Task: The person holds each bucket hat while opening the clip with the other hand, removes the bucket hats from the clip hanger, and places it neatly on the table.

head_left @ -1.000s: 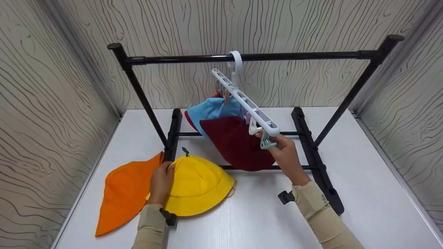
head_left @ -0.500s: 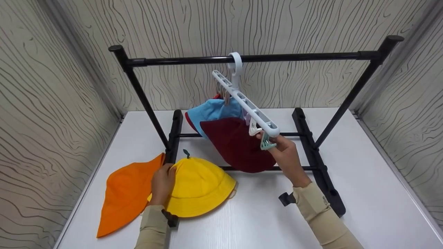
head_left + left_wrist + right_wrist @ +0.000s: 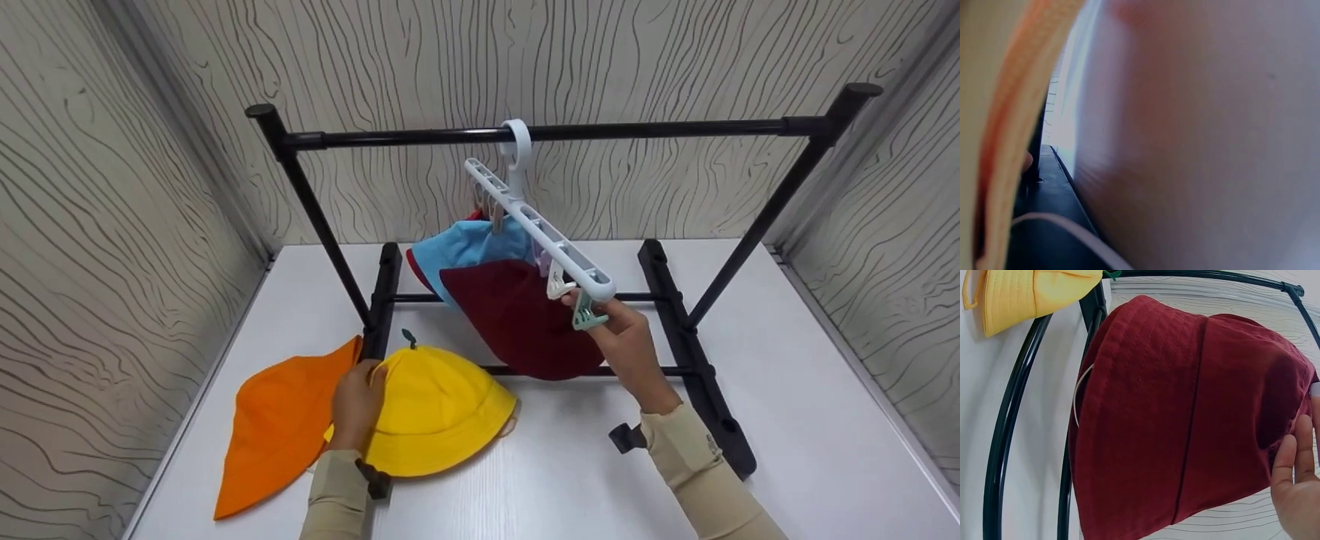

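In the head view my left hand (image 3: 358,405) grips the left side of a yellow bucket hat (image 3: 435,412) with a green leaf on top. An orange hat (image 3: 281,420) lies just left of that hand. My right hand (image 3: 630,349) holds the near end of a white clip hanger (image 3: 559,244), beside its white clip (image 3: 558,283) and green clip (image 3: 587,313); exactly where the fingertips press is hidden. Below the hanger hangs a dark red hat (image 3: 1168,416), with a light blue hat (image 3: 457,244) behind it. The left wrist view is mostly blocked by blurred skin and a stitched hat edge (image 3: 1022,101).
A black rack (image 3: 667,129) carries the hanger, which is turned end-on toward me. Its feet (image 3: 724,420) and lower bars stand on a white table (image 3: 810,390). Wood-patterned walls (image 3: 405,60) close in the back and sides. Something red shows behind the blue hat.
The whole head view shifts slightly down and right. Both hands, the hats and the hanger keep nearly the same places relative to each other.
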Action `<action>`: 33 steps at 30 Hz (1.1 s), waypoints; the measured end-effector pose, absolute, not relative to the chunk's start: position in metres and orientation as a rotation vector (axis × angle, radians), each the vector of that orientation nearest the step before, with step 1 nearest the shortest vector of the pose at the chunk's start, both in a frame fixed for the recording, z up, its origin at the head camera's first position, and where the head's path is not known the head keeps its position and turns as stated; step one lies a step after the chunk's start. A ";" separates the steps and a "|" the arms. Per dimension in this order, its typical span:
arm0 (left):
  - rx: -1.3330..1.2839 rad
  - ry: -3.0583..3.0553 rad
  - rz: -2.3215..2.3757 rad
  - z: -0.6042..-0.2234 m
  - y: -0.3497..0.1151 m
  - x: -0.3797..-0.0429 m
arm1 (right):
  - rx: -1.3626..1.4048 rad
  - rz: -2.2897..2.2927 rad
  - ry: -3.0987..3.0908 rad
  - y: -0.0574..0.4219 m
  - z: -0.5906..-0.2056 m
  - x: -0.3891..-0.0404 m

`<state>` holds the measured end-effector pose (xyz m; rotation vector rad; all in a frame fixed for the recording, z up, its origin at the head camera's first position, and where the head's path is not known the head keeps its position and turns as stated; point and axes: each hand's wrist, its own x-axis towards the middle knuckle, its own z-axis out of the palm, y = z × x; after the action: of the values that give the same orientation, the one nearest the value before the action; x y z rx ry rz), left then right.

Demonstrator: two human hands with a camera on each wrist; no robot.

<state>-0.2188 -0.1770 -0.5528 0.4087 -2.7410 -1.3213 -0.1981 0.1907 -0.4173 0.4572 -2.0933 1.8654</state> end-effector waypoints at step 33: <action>0.068 -2.791 -0.771 -0.514 -0.160 -0.219 | 0.268 1.661 -2.060 0.194 -0.413 -0.208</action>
<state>-0.2186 -0.1598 -0.5136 0.0678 -2.7914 -0.7714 -0.2078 0.1943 -0.4132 0.2676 -2.0605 1.6613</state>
